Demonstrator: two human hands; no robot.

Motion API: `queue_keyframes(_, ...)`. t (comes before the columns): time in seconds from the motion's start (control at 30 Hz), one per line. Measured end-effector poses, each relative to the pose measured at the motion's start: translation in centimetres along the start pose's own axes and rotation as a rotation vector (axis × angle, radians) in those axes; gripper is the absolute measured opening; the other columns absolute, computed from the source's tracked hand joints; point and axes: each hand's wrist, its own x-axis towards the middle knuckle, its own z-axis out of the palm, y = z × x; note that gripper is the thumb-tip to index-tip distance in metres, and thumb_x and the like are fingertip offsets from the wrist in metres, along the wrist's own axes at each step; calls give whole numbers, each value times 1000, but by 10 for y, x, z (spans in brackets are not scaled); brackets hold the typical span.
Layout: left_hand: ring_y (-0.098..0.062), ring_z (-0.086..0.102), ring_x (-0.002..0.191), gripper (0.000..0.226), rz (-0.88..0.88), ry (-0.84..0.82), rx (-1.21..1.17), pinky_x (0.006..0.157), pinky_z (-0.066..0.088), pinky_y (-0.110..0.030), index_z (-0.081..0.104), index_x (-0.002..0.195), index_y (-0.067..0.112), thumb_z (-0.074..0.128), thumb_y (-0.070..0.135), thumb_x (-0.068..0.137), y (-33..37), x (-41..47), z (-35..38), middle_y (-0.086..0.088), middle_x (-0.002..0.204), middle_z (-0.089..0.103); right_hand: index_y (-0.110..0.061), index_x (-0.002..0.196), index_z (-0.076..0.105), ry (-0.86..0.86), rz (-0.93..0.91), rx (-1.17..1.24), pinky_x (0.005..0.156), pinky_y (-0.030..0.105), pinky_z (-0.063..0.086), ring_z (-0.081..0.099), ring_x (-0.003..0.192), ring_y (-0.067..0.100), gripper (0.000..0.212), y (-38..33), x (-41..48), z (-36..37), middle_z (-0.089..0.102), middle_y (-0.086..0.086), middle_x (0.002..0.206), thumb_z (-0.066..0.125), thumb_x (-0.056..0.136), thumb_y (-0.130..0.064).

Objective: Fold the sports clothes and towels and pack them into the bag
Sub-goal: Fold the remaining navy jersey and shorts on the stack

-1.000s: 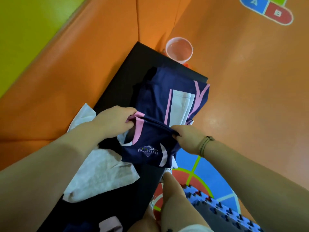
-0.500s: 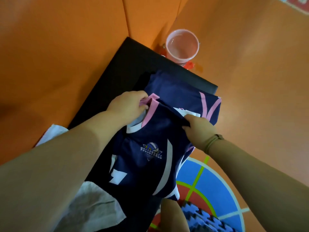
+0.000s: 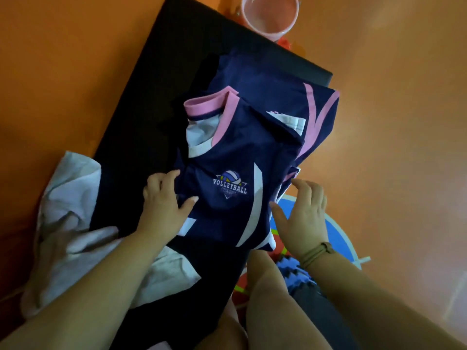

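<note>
Collar released: the jersey point(image 3: 240, 147) now lies flat atop the pile point(image 3: 265, 82) on the mat point(image 3: 151, 72), left hand point(image 3: 164, 200) resting loose-fingered on its edge, right hand point(image 3: 303, 210) spread open just beside it, so folding looks next.

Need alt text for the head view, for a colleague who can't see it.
A navy volleyball jersey lies on a black mat, the left hand resting on it, the right hand open beside it. A crumpled white towel lies to its left.
</note>
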Motion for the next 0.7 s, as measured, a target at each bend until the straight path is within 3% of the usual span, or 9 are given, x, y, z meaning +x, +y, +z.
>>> queue_keyframes(0.17, -35, 46, 119, 67, -157, -165, -23, 98, 41, -43, 38, 139, 10, 71, 24, 82, -33, -27, 25, -17, 133, 41, -7, 132, 41, -379, 222, 15, 98, 43, 41, 45, 119, 30, 61, 8, -41, 21, 44, 11, 128, 64, 85, -38)
queue_keyframes(0.27, -33, 53, 112, 55, -165, -210, -14, 93, 46, -41, 45, 131, 7, 67, 27, 85, -45, -29, 30, -16, 126, 52, -11, 133, 40, -529, 212, -36, 97, 41, 42, 46, 119, 27, 60, 6, -50, 29, 47, 8, 129, 58, 87, -45)
queue_keyframes(0.4, -31, 57, 96, 25, -135, -249, 62, 75, 41, -32, 55, 94, 5, 61, 28, 90, -49, -27, 31, -10, 95, 57, -11, 125, 48, -547, 336, 43, 92, 41, 45, 50, 111, 28, 51, 1, -53, 39, 52, 8, 121, 62, 86, -40)
queue_keyframes(0.47, -30, 56, 88, 25, -122, -237, 53, 71, 38, -30, 53, 82, 5, 60, 28, 90, -51, -28, 31, -7, 87, 53, -10, 118, 53, -530, 419, 84, 84, 37, 46, 53, 101, 27, 44, -1, -51, 42, 55, 8, 113, 65, 85, -36)
queue_keyframes(0.57, -25, 54, 74, 25, -129, -204, -4, 61, 36, -29, 50, 75, 8, 61, 25, 89, -57, -33, 30, -5, 75, 54, -4, 115, 57, -531, 489, 151, 75, 30, 39, 50, 89, 24, 39, 0, -52, 45, 54, 7, 100, 65, 86, -28)
queue_keyframes(0.7, -22, 59, 73, 11, -143, -237, -162, 60, 40, -28, 55, 92, 12, 61, 22, 90, -69, -45, 29, -5, 79, 63, -3, 120, 57, -533, 534, 260, 83, 30, 45, 58, 103, 28, 40, -1, -57, 47, 62, 10, 118, 65, 86, -21)
